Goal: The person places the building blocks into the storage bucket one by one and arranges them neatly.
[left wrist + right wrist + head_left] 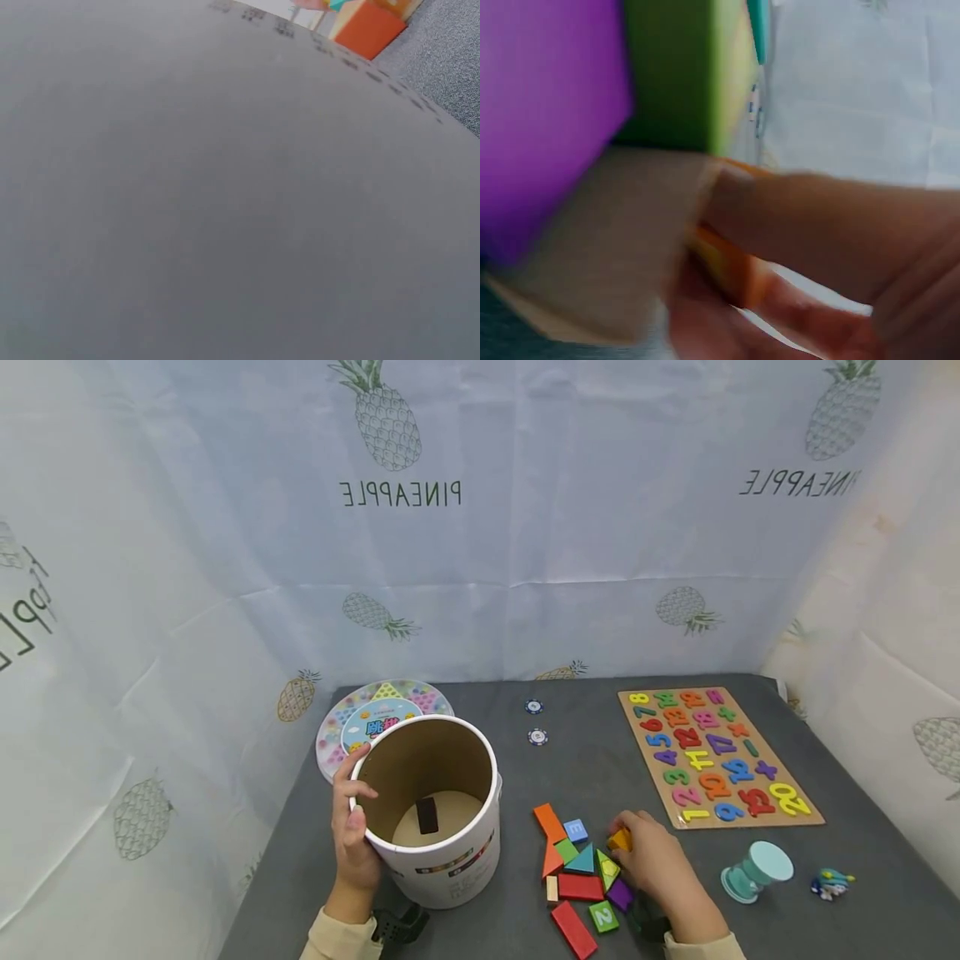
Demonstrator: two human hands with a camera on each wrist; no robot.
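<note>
My left hand [354, 847] grips the rim of a white round bucket [483, 852], with the thumb at the rim's edge. Inside the bucket, a dark brown block [427, 816] lies on the floor. The bucket's pale wall [225, 187] fills most of the left wrist view. My right hand [660, 860] pinches an orange block [620, 839] between thumb and fingers at the right side of a block pile. Close by are a purple block [620, 894] and a green-and-yellow triangular block [607, 869]. In the right wrist view the orange block [724, 262] is partly hidden by fingers.
More blocks, including a red block [573, 930] and a green number block [603, 917], lie between the hands. A number board [652, 760], a teal stand [757, 870] and a small figurine [831, 884] are rightward. A round game board [330, 739] and poker chips [537, 737] lie behind.
</note>
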